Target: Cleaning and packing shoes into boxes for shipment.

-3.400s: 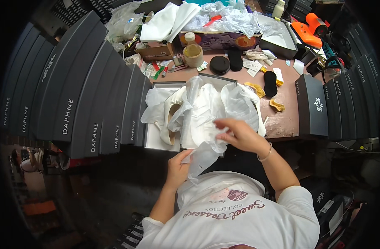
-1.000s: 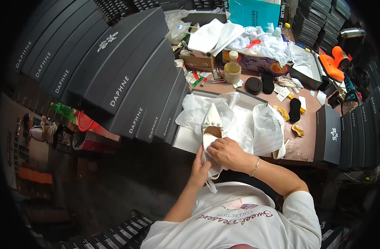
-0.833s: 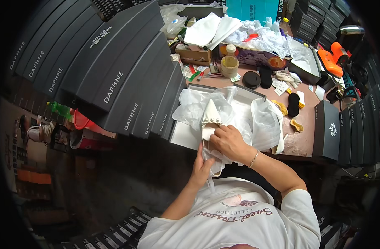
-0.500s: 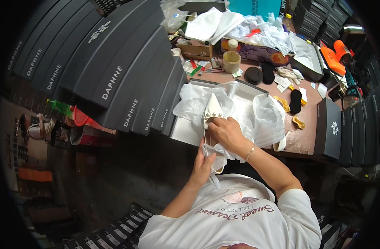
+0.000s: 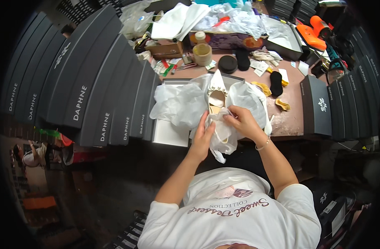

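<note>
A white pointed shoe (image 5: 215,83) with pearl-like studs across its front points away from me above an open shoebox (image 5: 170,136). Thin white tissue paper (image 5: 224,143) is bunched around its heel end, hiding part of it. My left hand (image 5: 202,139) is closed along the shoe's left side, gripping shoe and paper together. On the other side, my right hand (image 5: 244,122) pinches the tissue paper by the shoe's opening. More crumpled tissue (image 5: 179,106) spreads over the box. A second white shoe (image 5: 269,125), partly covered, lies at the box's right.
Tall stacks of dark shoeboxes (image 5: 90,83) rise at the left; others (image 5: 316,106) stand at the right table edge. Behind the open box are a jar (image 5: 202,54), a black round lid (image 5: 228,64), black pads (image 5: 276,84), yellow scraps (image 5: 282,105) and an orange tool (image 5: 311,36).
My right hand has come out of the shoe's opening and moved back to the tissue at its side. The shoe's insole now shows. The head view has shifted rightward.
</note>
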### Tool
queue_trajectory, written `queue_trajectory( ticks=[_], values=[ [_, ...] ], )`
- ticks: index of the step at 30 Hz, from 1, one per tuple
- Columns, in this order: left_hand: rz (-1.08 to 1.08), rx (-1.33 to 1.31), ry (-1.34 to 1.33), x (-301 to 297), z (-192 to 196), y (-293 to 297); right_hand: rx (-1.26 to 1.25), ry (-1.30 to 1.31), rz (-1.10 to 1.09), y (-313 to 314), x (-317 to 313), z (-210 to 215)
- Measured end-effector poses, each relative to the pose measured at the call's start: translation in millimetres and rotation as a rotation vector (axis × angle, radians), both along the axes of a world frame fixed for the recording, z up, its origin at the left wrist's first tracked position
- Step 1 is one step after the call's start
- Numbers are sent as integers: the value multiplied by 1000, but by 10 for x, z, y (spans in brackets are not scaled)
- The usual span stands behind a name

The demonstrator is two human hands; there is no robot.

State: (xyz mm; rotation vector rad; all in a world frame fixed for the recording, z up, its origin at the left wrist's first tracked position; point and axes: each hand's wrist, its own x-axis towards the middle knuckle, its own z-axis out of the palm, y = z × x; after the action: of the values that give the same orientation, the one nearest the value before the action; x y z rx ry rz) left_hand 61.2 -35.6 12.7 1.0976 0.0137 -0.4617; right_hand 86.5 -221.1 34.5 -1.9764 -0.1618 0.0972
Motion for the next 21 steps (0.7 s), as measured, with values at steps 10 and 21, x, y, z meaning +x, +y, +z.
queue_trajectory(
  ticks=[10, 21],
  values=[
    [-253, 337, -68, 405, 33, 531, 188, 27, -270, -400, -80, 97],
    [-148, 362, -110, 181, 90, 567, -560, -733, -229, -93, -227, 525]
  ],
)
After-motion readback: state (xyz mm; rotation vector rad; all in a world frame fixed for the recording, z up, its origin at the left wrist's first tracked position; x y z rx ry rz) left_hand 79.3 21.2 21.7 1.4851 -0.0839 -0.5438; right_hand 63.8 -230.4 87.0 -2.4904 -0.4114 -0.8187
